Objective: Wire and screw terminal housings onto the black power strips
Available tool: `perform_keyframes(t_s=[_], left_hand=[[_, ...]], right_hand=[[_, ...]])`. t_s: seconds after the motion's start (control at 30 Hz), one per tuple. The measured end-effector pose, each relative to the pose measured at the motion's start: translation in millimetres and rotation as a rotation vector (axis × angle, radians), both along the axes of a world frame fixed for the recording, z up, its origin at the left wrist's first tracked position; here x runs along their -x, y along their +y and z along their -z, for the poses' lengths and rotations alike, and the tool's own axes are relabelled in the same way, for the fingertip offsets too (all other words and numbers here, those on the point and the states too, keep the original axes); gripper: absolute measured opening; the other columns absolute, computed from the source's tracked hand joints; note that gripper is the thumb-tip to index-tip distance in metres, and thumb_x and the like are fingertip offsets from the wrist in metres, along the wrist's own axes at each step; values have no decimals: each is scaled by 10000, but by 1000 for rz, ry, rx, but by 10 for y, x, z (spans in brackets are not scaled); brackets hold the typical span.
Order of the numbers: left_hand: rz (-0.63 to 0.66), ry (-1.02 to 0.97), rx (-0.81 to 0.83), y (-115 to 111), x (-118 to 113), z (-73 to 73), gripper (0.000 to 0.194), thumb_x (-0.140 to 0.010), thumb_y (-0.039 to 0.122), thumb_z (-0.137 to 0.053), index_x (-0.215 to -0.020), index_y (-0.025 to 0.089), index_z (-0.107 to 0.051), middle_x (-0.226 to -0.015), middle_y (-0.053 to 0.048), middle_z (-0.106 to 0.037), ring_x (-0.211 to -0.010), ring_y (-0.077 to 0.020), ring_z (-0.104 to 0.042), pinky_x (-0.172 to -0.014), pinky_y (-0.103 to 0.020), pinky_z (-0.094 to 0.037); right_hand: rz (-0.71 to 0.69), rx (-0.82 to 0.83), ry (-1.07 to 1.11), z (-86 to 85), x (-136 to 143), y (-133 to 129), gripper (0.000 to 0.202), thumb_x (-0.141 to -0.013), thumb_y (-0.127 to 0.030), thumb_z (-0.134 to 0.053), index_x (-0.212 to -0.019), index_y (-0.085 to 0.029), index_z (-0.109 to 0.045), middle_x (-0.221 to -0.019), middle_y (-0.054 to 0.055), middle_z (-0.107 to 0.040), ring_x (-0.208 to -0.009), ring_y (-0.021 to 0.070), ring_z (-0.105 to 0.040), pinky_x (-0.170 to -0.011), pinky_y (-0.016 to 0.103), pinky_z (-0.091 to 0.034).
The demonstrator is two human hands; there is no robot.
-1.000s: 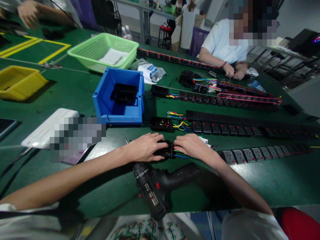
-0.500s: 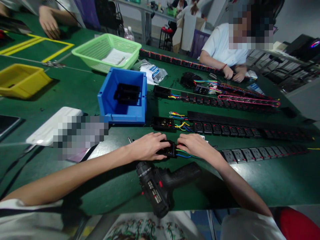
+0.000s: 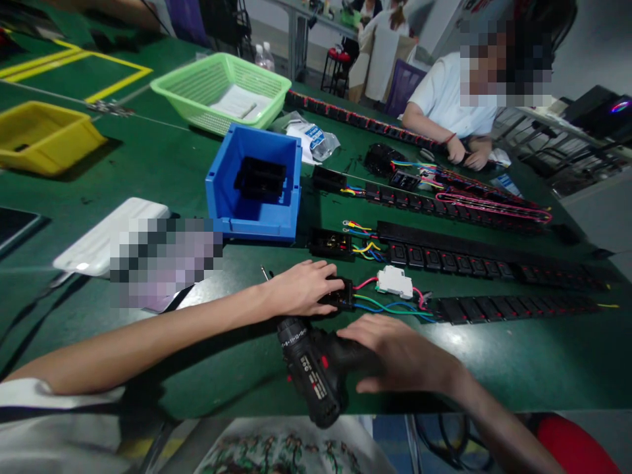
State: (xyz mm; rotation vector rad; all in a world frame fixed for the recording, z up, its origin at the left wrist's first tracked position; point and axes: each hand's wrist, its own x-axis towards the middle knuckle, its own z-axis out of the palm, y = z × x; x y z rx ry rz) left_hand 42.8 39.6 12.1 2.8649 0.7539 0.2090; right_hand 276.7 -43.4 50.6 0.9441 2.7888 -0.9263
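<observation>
While left hand (image 3: 309, 289) holds box (image 3: 346, 296), drill (image 3: 310, 378) points long axis forward-left (handle (image 3: 356, 355) within right hand (image 3: 412, 355), fingers (image 3: 364, 327) parted)

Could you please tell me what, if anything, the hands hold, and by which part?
The left hand holds the black box by its left end, from above. The right hand is at the drill's handle; whether it grips is unclear.

left grip (image 3: 307, 289) on black housing (image 3: 347, 295) | right grip (image 3: 402, 352) blurred at drill (image 3: 312, 380) handle | blue bin (image 3: 254, 227) beyond
</observation>
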Motion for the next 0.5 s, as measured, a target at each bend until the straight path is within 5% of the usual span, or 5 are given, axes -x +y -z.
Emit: perform_keyframes(t_s=[0.13, 0.3, 0.5], left_hand=[[1, -5, -2, 4, 2, 24, 387, -882, 472, -562, -1173, 217, -582, -1055, -92, -571, -953, -237, -590, -830, -339, -470], [4, -16, 4, 6, 8, 52, 396, -870, 476, -577, -1176, 225, -580, -1063, -87, -567, -936, -244, -597, -819, -351, -481], [0, -26, 17, 17, 18, 41, 409, -860, 494, -592, -1166, 223, -585, -1059, -89, -573, -960, -250, -591, -824, -346, -475]], right_hand=[[21, -193, -162, 180, 285, -252, 678, -821, -304, -629, -1415, -91, -378, -1122, 141, -596, -997, 250, -546, -853, 373, -428], [68, -325, -237, 364, 435, -321, 558, -782, -222, -548, -1313, -72, -472, -1034, 134, -603, -905, 251, -540, -740, 362, -412], [133, -97, 14, 49, 36, -482, 548, -790, -335, -600, -1300, -162, -496, -895, 77, -653, -766, 204, -591, -660, 330, -421]])
